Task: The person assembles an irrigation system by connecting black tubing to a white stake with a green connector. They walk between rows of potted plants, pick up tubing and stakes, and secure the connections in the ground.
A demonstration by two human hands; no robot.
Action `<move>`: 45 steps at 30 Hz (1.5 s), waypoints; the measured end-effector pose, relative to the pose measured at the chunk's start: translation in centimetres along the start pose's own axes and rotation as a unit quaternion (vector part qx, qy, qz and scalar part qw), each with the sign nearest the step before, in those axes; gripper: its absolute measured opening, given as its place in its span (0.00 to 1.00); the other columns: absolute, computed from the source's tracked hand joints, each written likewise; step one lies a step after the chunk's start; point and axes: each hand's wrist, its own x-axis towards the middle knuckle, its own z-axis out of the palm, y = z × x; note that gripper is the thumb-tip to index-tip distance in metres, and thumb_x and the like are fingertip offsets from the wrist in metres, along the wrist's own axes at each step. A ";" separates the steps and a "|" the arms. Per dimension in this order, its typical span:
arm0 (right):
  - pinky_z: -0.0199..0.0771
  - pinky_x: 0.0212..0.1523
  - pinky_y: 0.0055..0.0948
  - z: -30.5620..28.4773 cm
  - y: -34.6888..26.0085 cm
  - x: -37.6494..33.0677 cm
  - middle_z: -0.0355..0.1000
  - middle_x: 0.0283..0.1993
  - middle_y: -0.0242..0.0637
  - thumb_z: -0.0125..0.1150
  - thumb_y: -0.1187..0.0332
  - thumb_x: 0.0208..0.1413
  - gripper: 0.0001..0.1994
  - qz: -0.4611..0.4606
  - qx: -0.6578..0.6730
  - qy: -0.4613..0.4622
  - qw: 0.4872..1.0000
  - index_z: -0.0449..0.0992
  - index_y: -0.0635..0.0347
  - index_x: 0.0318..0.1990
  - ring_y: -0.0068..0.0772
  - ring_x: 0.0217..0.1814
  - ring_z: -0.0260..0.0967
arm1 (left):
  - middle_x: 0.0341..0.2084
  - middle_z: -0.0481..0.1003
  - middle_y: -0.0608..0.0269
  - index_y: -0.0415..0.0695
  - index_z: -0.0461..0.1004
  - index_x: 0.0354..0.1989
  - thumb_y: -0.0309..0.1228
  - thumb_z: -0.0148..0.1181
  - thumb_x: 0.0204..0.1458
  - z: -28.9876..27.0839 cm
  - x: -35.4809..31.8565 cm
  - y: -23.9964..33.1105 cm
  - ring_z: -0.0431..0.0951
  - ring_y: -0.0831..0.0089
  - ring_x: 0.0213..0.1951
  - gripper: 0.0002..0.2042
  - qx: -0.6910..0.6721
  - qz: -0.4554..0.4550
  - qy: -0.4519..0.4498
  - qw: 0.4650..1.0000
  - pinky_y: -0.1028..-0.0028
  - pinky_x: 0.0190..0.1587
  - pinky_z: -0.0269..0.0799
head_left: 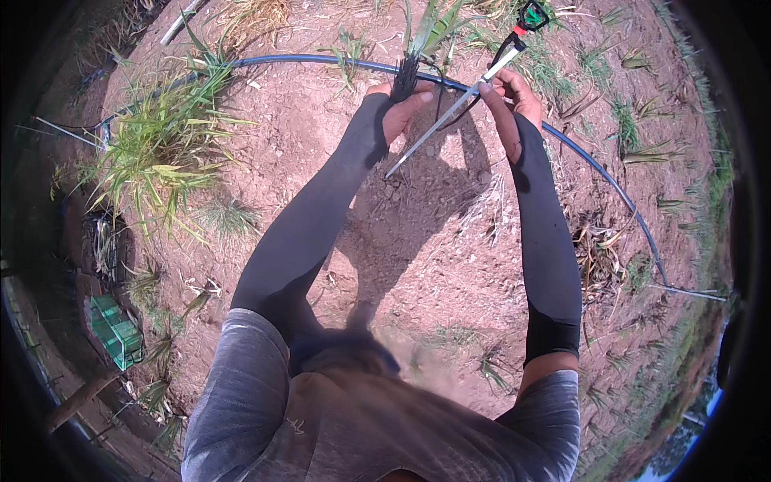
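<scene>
My left hand (401,115) is closed at the upper middle, its thumb beside a dark bristly bundle (405,79). The bundle lies over the palm and joins long green leaves (431,32) above it. Some fingers of that hand are hidden. To the right, my right hand (512,100) pinches a pale sprinkler stake (438,124) near its upper part. The stake tilts, its pointed tip down toward the lower left. On its upper end is a black sprinkler head (532,16) with red and green parts. A thin black tube (459,120) loops between my hands.
A blue hose (610,181) curves over the reddish soil (434,241), passing behind my hands. Tall grass (165,140) grows at the left. Rows of small plants (625,124) stand at the right. A green crate (116,329) lies at the lower left.
</scene>
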 end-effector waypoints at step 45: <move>0.59 0.23 0.16 51.9 -21.5 -46.0 0.68 0.25 0.30 0.55 0.71 0.56 0.05 0.110 0.244 -0.433 0.861 0.71 0.63 0.37 0.16 0.21 0.58 | 0.15 0.66 0.64 0.42 0.74 0.34 0.51 0.58 0.47 -40.0 -62.2 -7.9 0.68 0.74 0.23 0.22 -0.027 -0.212 0.135 0.967 0.72 0.25 0.60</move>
